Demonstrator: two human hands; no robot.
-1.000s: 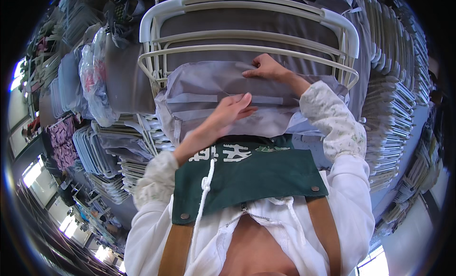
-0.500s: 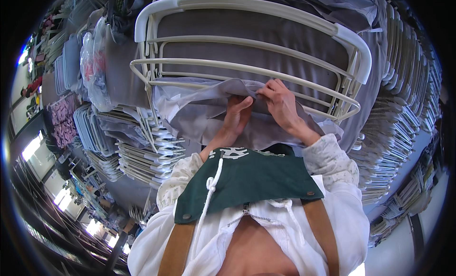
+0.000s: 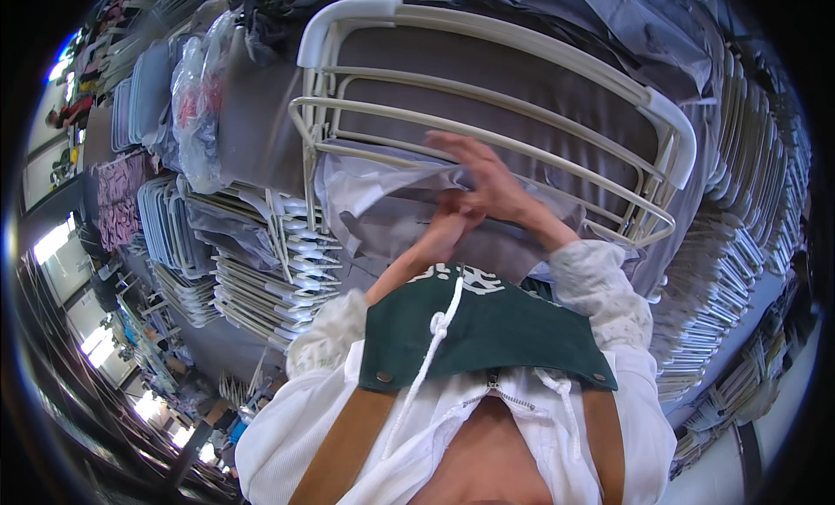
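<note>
A cream metal tube frame (image 3: 487, 132) with white plastic corners lies before me on dark grey cloth. Along its near side, thin grey fabric (image 3: 391, 218) hangs in folds over the lower bars. My right hand (image 3: 496, 185) reaches across the fabric with its fingers stretched out and apart, close to the near bars. Crossing just below it is my left hand (image 3: 452, 220), at the fabric's middle. Its fingers are partly hidden by the right hand and blurred, so what they hold, if anything, does not show.
Folded metal frames with white ends form a tall stack (image 3: 278, 287) at the left and another (image 3: 713, 279) at the right. A clear plastic bag (image 3: 196, 113) hangs at the far left, near pink cloth (image 3: 120, 205). Grey cloth (image 3: 652, 35) lies heaped beyond the frame.
My right hand has stopped pinching the fabric edge and opened, moving slightly left. My left hand has dropped lower and now crosses under it. The view has shifted, so the frame appears farther right.
</note>
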